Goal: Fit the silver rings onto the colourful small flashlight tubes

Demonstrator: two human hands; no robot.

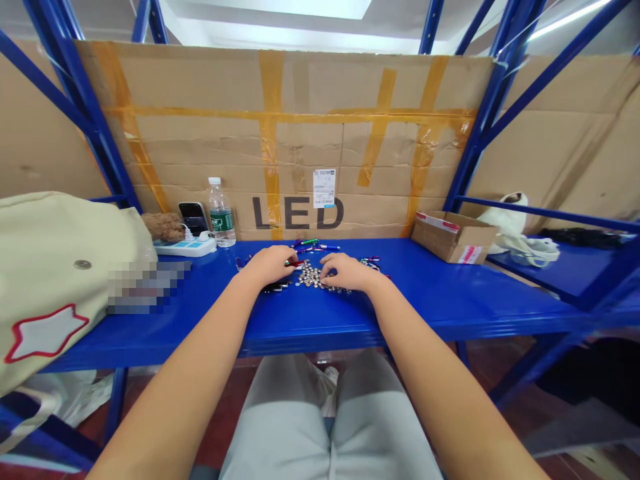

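A pile of small silver discs that look like button cells (311, 276) lies on the blue table (320, 327) between my hands. My left hand (273, 265) is closed at the pile's left side, its fingertips on a slim red pen-like piece (297, 263). On the right, my right hand (347, 272) has its fingers curled down and pinched at the edge of the discs; whatever is in them is too small to make out. Black slim pieces (275, 287) lie beneath my left hand. Several coloured pen-like pieces (317, 249) lie behind the pile, and more (371, 263) beside my right hand.
A water bottle (221, 215), a phone (193, 217) and a white power strip (187, 247) stand at the back left. A cream bag (60, 267) covers the left end. An open cardboard box (453, 237) sits back right. A taped cardboard sheet (210, 153) walls the rear.
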